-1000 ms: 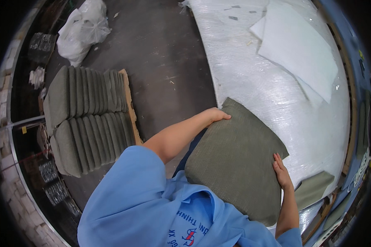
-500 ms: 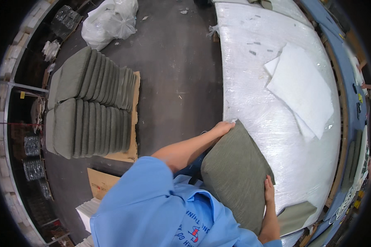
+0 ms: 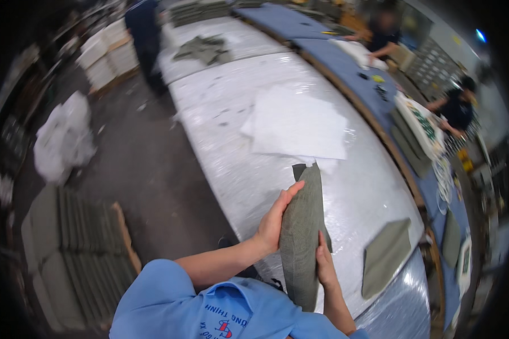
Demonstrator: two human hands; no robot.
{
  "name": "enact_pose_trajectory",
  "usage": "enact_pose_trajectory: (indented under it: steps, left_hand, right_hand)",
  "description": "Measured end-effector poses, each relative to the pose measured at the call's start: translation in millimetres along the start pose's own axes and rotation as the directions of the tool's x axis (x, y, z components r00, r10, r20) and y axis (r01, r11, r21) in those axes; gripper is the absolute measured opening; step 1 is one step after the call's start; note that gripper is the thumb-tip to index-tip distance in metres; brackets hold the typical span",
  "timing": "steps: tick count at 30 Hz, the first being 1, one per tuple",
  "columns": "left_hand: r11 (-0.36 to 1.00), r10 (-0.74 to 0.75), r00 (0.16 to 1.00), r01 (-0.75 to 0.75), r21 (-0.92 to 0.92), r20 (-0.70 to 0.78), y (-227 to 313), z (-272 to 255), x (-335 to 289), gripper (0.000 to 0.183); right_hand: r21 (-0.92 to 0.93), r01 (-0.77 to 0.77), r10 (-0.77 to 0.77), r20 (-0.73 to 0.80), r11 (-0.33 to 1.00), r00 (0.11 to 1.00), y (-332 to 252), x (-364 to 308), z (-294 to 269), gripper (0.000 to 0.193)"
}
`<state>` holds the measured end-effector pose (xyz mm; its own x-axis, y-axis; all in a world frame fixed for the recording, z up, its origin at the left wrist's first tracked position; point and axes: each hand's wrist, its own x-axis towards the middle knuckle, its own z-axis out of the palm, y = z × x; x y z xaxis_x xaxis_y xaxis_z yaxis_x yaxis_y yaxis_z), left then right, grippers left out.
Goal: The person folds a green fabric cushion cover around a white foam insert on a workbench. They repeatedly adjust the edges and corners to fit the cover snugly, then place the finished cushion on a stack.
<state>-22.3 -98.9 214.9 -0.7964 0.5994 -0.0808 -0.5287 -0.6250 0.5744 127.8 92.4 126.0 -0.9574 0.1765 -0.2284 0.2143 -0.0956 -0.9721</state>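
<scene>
Glare on tabletop (image 3: 373,195), blurred edges

Upper-left person (image 3: 144,39), head cut off

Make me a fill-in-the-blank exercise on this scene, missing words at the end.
1. Beyond the grey-green woven fabric cushion, which the left hand and right hand hold, lie flat rectangular padding sheets coloured ____.
2. The stacked grey-green fabric cushions stand to the person's ____.
3. The person's short-sleeved fabric shirt is light ____.
Missing words: white; left; blue.
</scene>
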Motion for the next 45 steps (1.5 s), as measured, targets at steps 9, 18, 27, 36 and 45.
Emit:
enact_pose_trajectory:
  steps: [9,18,27,36,45]
  left_hand:
    - [0.726,0.087,0.844,-0.418,0.547,0.529,-70,101,34,0.058]
    - [0.804,-0.020,0.674,-0.429,0.412,0.739,-114,120,85,0.039]
    - [0.892,-0.171,0.726,-0.174,0.418,0.666,-124,130,95,0.028]
    - [0.881,-0.179,0.733,-0.178,0.439,0.657,-134,139,75,0.039]
    - [0.770,-0.209,0.633,-0.363,0.524,0.746,-142,126,64,0.065]
  right_hand:
    - [-0.335,0.537,-0.628,-0.304,0.774,0.717,-147,-53,13,0.100]
    - [-0.516,0.521,-0.733,-0.465,0.680,0.496,-137,-66,-5,0.063]
    - [-0.577,0.557,-0.801,-0.397,0.598,0.449,-148,-66,-18,0.040]
    - [-0.546,0.569,-0.785,-0.492,0.615,0.376,-157,-60,-37,0.011]
    - [-0.607,0.643,-0.860,-0.141,0.467,0.491,-169,-67,-71,0.051]
